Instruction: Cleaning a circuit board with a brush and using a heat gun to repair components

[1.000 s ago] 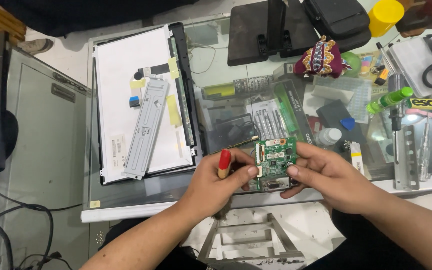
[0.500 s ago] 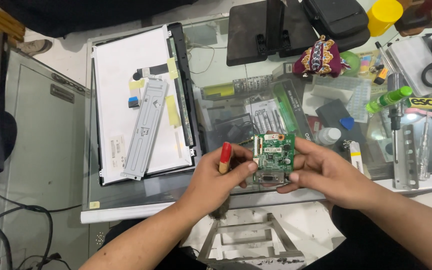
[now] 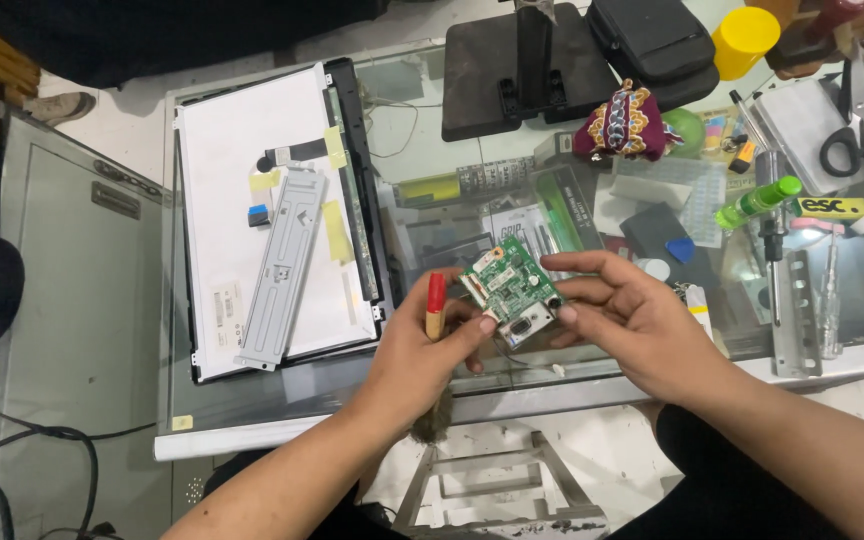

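Holding a green circuit board (image 3: 508,290) between both hands (image 3: 432,350), left also gripping a red-tipped brush (image 3: 435,305), cleaning looks midway

Near edge: bare glass table (image 3: 282,400) below the display panel (image 3: 252,200) leaves passing room.
Left: the panel and its metal bracket (image 3: 282,265) block the way.
Right: scissors (image 3: 862,140), green bottle (image 3: 757,202), perforated metal strip (image 3: 802,310) crowd the surface.
Far side: black stand (image 3: 522,70), pouch (image 3: 652,45).
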